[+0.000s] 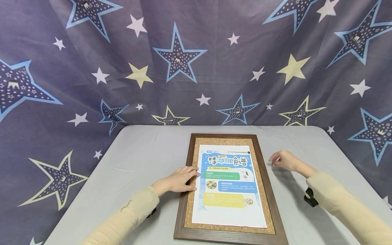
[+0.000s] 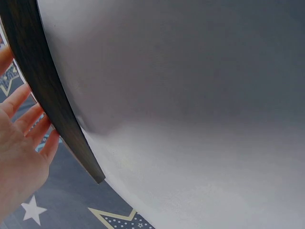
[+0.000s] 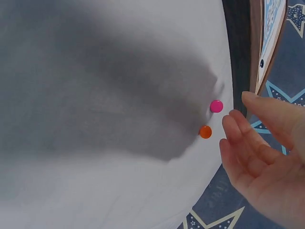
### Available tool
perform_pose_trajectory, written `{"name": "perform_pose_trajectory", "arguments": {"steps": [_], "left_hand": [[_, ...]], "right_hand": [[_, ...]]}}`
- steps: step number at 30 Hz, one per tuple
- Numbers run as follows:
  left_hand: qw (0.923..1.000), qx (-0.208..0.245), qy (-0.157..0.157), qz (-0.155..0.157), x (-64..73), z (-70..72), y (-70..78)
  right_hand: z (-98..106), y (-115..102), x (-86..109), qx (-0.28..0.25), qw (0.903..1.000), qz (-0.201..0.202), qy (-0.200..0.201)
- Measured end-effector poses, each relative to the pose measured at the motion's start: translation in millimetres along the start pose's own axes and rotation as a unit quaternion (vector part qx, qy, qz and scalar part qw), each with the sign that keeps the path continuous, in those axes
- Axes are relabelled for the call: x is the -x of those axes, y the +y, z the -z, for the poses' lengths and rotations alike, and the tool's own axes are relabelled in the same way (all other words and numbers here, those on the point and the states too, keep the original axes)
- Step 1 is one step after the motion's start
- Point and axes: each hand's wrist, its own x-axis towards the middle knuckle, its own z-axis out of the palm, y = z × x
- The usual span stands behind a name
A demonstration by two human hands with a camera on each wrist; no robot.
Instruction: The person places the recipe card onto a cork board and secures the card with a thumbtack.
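Observation:
A printed poster (image 1: 228, 216) lies on a cork board (image 1: 223, 141) with a brown wooden frame (image 1: 272, 190). A black pushpin (image 1: 248, 152) sits at the poster's upper right corner. My left hand (image 1: 180, 178) rests across the frame's left side, its fingertips on the poster's left edge. To the right of the board, my right hand (image 1: 284, 160) hovers over the table with fingers loosely bent and nothing visible in them. Just beside those fingers in the right wrist view are a pink pushpin (image 3: 217, 106) and an orange pushpin (image 3: 205, 132).
A pale grey cloth covers the table (image 1: 147, 149) under the board. Behind and beside it hangs a dark star-patterned curtain (image 1: 214, 68). A black wrist strap (image 1: 310, 197) shows at the right sleeve.

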Motion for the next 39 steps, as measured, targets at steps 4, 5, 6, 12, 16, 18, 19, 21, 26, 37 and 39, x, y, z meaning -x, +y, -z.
{"name": "perform_pose_trajectory", "arguments": {"steps": [4,5,6,12,16,18,19,21,26,37,39], "left_hand": [[1.0,0.0,0.0,0.001,-0.4,-0.1,0.2],[1.0,0.0,0.001,0.0,-0.4,-0.1,0.5],[1.0,-0.001,0.002,0.0,-0.5,-0.2,0.6],[1.0,-0.006,0.005,0.002,-0.6,-0.9,1.2],[1.0,-0.005,0.006,0.004,-0.3,-1.1,1.4],[1.0,-0.005,0.007,0.004,-0.2,-1.2,1.5],[0.9999,-0.005,0.008,0.004,-0.2,-1.1,1.5],[0.9999,-0.006,0.008,0.004,-0.3,-1.0,1.5],[0.9999,-0.006,0.008,0.003,-0.5,-0.9,0.7],[1.0,-0.003,0.005,0.006,0.0,-1.6,0.4],[1.0,-0.001,0.005,0.005,-0.1,-1.5,0.4]], "right_hand": [[-1.2,1.1,2.9,-0.002,1.0,-0.003,0.002],[-1.8,1.8,3.5,-0.001,1.0,-0.004,0.003],[-2.3,2.4,4.0,-0.001,1.0,-0.005,0.005],[-5.8,6.6,5.3,0.001,0.9998,-0.011,0.017],[-7.3,9.1,5.7,-0.004,0.9997,-0.011,0.022],[-8.0,10.1,5.8,-0.004,0.9996,-0.013,0.023],[-8.3,10.8,5.7,-0.003,0.9996,-0.015,0.024],[-9.1,12.1,5.6,-0.001,0.9994,-0.022,0.025],[-10.7,14.9,5.2,0.0,0.9991,-0.03,0.029],[-14.7,16.2,4.7,0.007,0.9991,-0.017,0.038],[-15.0,16.3,4.4,0.011,0.999,-0.015,0.04]]}}
